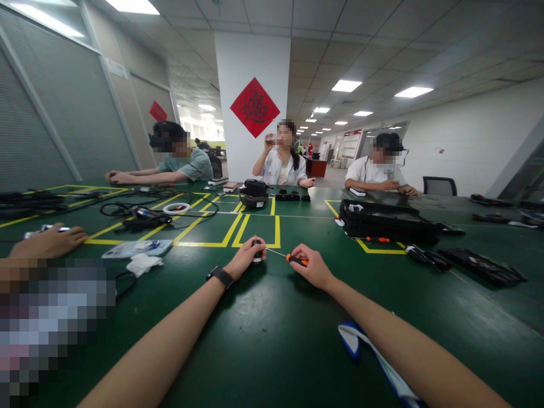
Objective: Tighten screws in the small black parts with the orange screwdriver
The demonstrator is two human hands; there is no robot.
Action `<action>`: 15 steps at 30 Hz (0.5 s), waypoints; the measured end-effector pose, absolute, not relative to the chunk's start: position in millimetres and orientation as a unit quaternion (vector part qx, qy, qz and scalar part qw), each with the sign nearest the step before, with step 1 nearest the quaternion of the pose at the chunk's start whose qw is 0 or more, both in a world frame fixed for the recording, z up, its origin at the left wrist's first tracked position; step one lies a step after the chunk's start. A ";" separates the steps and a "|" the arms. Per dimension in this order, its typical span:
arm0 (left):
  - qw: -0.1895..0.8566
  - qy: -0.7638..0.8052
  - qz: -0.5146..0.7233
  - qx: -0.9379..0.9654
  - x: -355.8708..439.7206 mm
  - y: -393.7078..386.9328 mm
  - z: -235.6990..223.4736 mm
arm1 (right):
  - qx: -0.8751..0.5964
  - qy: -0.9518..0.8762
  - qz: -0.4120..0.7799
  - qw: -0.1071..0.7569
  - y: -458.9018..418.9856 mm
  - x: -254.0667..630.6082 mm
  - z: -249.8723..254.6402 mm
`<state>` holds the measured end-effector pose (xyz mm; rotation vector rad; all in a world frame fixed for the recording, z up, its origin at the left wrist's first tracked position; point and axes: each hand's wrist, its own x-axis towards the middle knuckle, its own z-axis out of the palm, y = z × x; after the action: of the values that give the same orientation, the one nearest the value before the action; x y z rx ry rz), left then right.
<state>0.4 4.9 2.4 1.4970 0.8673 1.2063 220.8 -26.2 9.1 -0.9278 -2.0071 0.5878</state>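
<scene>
Blue-white strap (351, 341) nearest on surface (263, 357), left hand (241, 260) clamped round small dark part (256, 253) over it, right hand (315, 268) gripping screwdriver (293, 259); off-axis push could skid its tip into left hand

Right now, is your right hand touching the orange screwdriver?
Touching. The head view shows the right hand holding the screwdriver, its fingers closed on the black and orange handle.
</scene>
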 end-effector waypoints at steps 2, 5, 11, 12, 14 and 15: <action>0.493 0.358 0.506 0.611 -0.2 6.5 1.1 | -0.374 -0.792 0.236 0.420 -25.5 220.9 8.5; 0.484 0.364 0.503 0.616 0.0 7.1 0.4 | -0.387 -0.781 0.237 0.430 -24.0 220.9 7.4; 0.365 0.405 0.470 0.694 3.9 4.4 -1.1 | -0.414 -0.770 0.235 0.426 -20.2 221.1 5.8; 0.361 0.408 0.459 0.702 4.3 4.3 -1.9 | -0.415 -0.771 0.236 0.421 -19.9 221.1 5.8; 0.378 0.403 0.445 0.704 4.6 4.9 -3.3 | -0.413 -0.777 0.240 0.411 -19.9 221.1 6.0; 0.392 0.397 0.444 0.701 4.3 5.5 -3.9 | -0.411 -0.779 0.240 0.407 -20.2 221.2 6.3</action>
<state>4.3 5.5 -3.9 1.7788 1.0085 1.1284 221.2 -20.2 6.3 -1.0370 -1.9650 0.6056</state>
